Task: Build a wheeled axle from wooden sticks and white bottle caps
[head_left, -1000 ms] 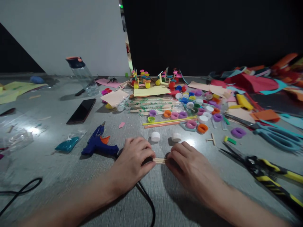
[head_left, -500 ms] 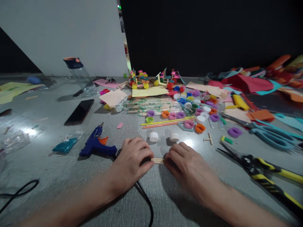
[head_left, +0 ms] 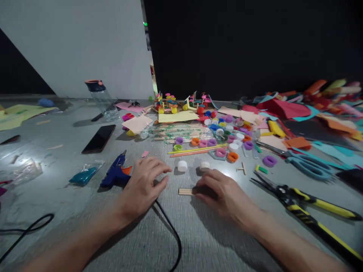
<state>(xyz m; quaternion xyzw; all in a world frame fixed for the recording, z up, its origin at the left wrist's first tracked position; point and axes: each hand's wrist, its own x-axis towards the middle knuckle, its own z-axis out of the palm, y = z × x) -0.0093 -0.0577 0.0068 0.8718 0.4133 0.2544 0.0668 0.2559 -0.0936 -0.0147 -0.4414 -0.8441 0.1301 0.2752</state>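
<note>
A short bundle of pale wooden sticks (head_left: pixel 185 191) lies on the grey table (head_left: pixel 176 241). My right hand (head_left: pixel 219 192) is closed on the bundle's right end and holds it down. My left hand (head_left: pixel 144 181) has its fingers apart and holds nothing, hovering left of the sticks, just right of the blue glue gun (head_left: pixel 115 174). The gun's black cable (head_left: pixel 170 230) runs under my left hand toward me. Two white bottle caps (head_left: pixel 182 166) stand just beyond the sticks.
Black-and-yellow cutters (head_left: pixel 300 198) and teal scissors (head_left: pixel 309 166) lie at the right. Several coloured caps (head_left: pixel 224 138), packed wooden sticks (head_left: pixel 181 130) and coloured paper scraps (head_left: pixel 286 109) crowd the far middle and right. A phone (head_left: pixel 99 138) and a bottle (head_left: pixel 102 99) are at the left.
My left hand let go of the sticks' left end and moved left toward the glue gun, fingers spreading. My right hand stayed on the sticks. The view tilted slightly.
</note>
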